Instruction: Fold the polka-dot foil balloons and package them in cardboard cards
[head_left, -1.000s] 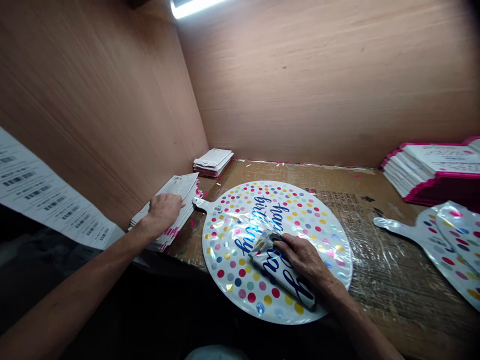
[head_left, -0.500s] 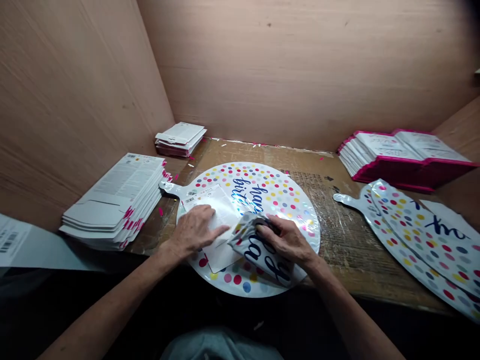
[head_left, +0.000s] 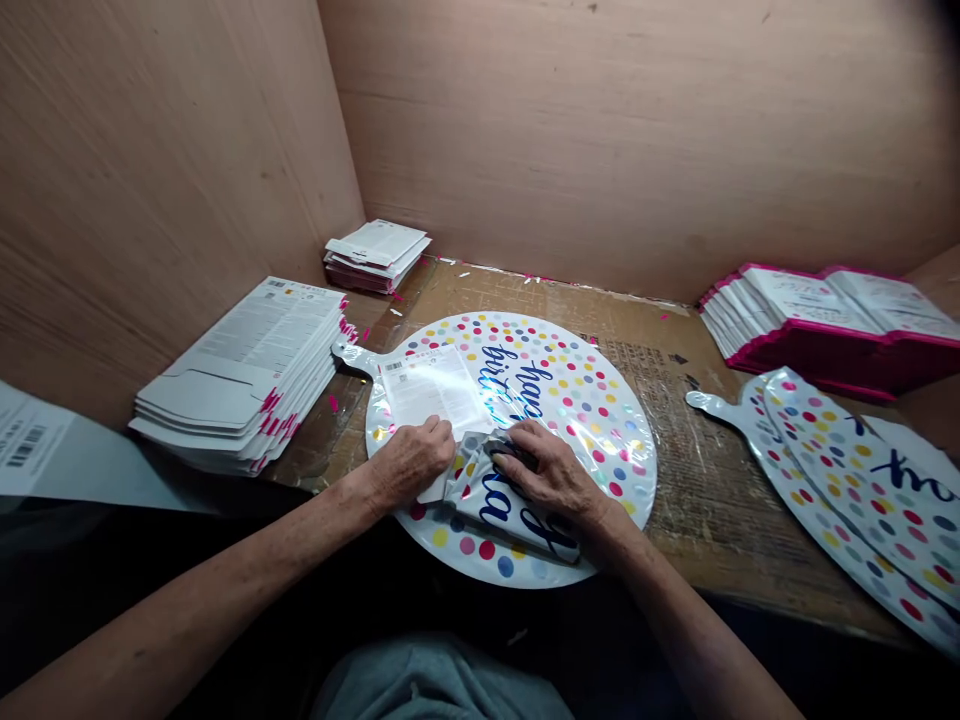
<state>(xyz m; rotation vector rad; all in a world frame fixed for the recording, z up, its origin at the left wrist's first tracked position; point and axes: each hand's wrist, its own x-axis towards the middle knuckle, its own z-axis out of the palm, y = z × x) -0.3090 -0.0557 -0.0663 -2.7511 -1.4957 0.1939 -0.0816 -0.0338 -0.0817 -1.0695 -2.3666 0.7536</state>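
Left hand (head_left: 414, 462): curled over white printed card sleeve (head_left: 435, 388), grip hidden, cannot tell
Right hand (head_left: 553, 478): gripping folded white foil bundle (head_left: 486, 512), likely against springing open
Underneath both: flat, round dotted foil balloon (head_left: 611, 445)

I have the left forearm (head_left: 247, 590) and right forearm (head_left: 675, 610), both bare, angled inward from the lower corners. My left hand (head_left: 415, 460) shows knuckles up, fingers curled; my right hand (head_left: 553, 472) bends its fingers, back upward.
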